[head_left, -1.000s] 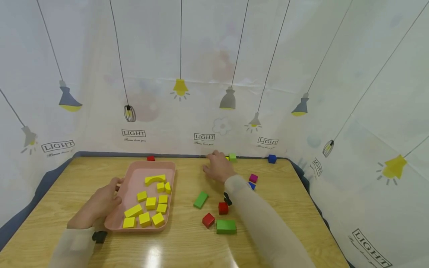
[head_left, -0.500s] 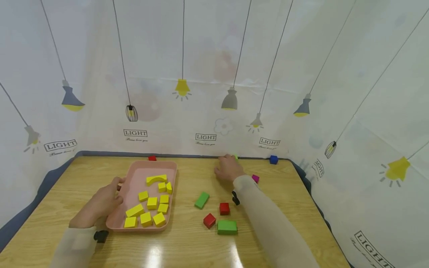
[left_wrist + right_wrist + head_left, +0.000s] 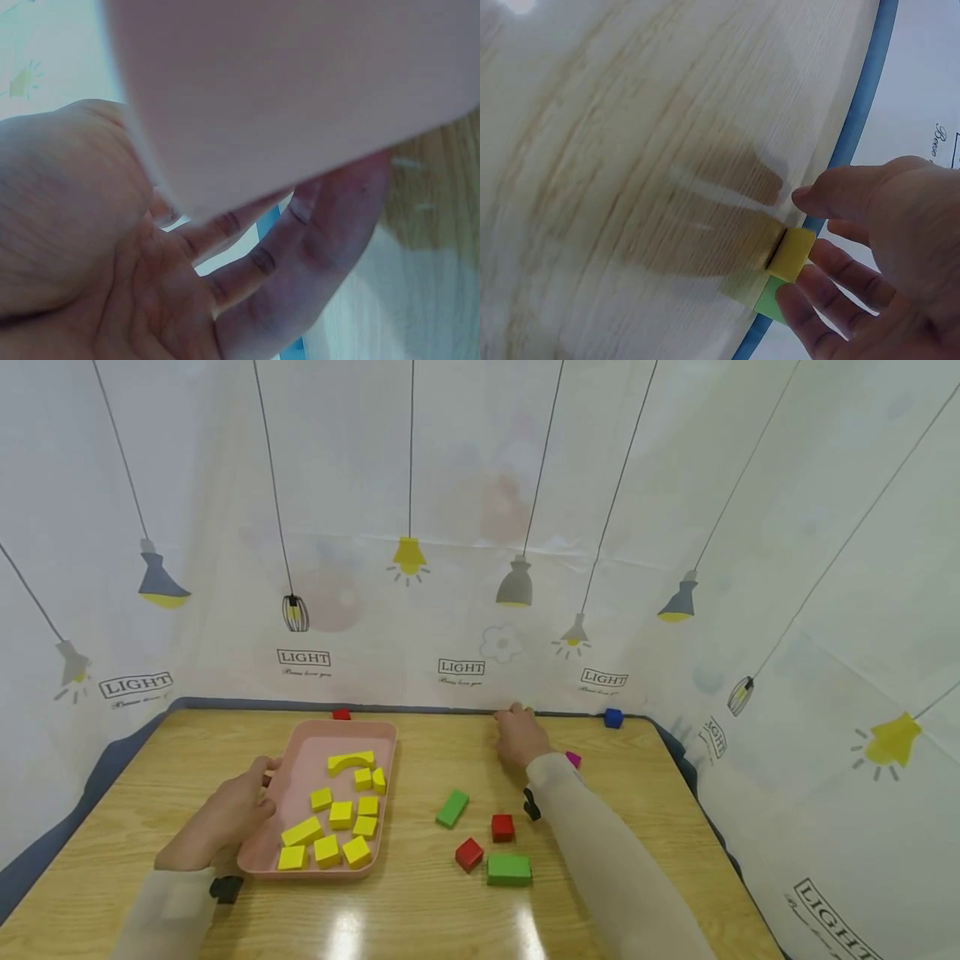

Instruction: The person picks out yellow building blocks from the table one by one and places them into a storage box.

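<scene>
My left hand (image 3: 223, 814) grips the left side of a pink tray (image 3: 303, 764), its fingers curled beneath the rim. The left wrist view shows the tray's outer wall (image 3: 285, 90) over those fingers. Inside the tray lie several yellow blocks (image 3: 341, 815), one of them an arch (image 3: 351, 763). At the table's back edge my right hand (image 3: 522, 737) reaches over a yellow block (image 3: 792, 255). Its thumb is apart from that block; the fingers are close beside it, and contact is unclear. A light green block (image 3: 771, 300) adjoins the yellow one, partly hidden by a finger.
Two red cubes (image 3: 502, 827) and two green blocks (image 3: 508, 869) lie right of the tray. A magenta block (image 3: 573, 760) shows past the right sleeve. A blue block (image 3: 612, 718) and a red block (image 3: 341, 714) sit by the back edge, before a printed curtain (image 3: 450, 610).
My right hand has moved right along the back edge to the yellow block, covering most of the light green one in the head view. My left hand and the tray stay put.
</scene>
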`<control>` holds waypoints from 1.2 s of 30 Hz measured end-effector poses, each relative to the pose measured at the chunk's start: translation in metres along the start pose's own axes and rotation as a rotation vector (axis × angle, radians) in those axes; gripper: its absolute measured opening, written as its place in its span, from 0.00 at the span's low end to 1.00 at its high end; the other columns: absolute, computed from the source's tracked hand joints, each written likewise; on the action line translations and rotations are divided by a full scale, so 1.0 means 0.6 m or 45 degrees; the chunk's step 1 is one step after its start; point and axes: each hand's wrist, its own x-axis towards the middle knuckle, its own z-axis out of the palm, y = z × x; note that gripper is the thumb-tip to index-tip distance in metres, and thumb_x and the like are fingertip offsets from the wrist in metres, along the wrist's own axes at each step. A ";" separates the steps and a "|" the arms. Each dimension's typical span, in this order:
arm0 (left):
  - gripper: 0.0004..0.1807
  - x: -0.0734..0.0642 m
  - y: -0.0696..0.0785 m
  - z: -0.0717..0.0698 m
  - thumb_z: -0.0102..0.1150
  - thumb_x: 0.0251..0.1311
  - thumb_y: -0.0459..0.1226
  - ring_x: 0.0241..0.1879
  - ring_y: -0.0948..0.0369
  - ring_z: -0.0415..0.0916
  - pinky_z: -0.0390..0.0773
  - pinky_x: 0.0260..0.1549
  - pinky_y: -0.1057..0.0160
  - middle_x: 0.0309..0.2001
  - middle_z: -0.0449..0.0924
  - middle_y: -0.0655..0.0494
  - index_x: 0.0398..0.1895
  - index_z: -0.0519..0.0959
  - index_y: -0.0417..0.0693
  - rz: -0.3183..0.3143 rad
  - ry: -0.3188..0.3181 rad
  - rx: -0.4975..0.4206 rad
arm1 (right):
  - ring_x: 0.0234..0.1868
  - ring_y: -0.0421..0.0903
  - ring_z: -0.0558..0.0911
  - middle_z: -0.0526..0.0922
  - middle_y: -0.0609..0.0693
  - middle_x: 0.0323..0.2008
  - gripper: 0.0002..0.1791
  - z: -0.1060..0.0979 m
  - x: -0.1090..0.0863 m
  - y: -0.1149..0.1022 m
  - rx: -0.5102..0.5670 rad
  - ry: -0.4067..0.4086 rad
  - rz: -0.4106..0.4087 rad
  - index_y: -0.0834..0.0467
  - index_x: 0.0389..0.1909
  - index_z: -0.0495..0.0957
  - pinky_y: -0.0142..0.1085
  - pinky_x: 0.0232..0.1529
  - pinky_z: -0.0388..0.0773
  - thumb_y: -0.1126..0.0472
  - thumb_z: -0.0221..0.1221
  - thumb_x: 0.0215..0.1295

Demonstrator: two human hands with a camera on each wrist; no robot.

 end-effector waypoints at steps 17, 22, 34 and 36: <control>0.37 0.001 0.000 0.000 0.60 0.77 0.26 0.61 0.31 0.85 0.91 0.62 0.33 0.69 0.79 0.17 0.84 0.59 0.24 0.027 0.013 0.010 | 0.66 0.60 0.88 0.93 0.61 0.60 0.16 -0.002 -0.022 0.032 0.065 0.011 -0.133 0.65 0.60 0.92 0.54 0.77 0.85 0.64 0.74 0.75; 0.37 0.000 0.001 -0.001 0.61 0.77 0.26 0.62 0.30 0.85 0.91 0.62 0.33 0.69 0.78 0.16 0.83 0.59 0.23 0.031 0.006 0.016 | 0.70 0.59 0.90 0.94 0.59 0.63 0.14 -0.007 -0.031 0.030 0.069 -0.029 -0.169 0.63 0.58 0.93 0.54 0.79 0.85 0.64 0.75 0.76; 0.37 -0.006 0.012 -0.007 0.61 0.78 0.26 0.61 0.32 0.85 0.92 0.62 0.34 0.69 0.78 0.16 0.83 0.58 0.24 0.013 -0.009 0.021 | 0.68 0.59 0.89 0.93 0.61 0.64 0.13 -0.002 -0.043 0.021 0.147 -0.033 -0.186 0.63 0.57 0.94 0.54 0.77 0.86 0.66 0.74 0.76; 0.37 -0.006 0.013 -0.006 0.61 0.78 0.26 0.61 0.32 0.85 0.92 0.62 0.34 0.69 0.78 0.16 0.83 0.58 0.24 0.009 -0.011 0.021 | 0.67 0.59 0.90 0.94 0.61 0.63 0.13 -0.001 -0.046 0.018 0.156 -0.019 -0.206 0.64 0.57 0.94 0.55 0.77 0.86 0.67 0.74 0.75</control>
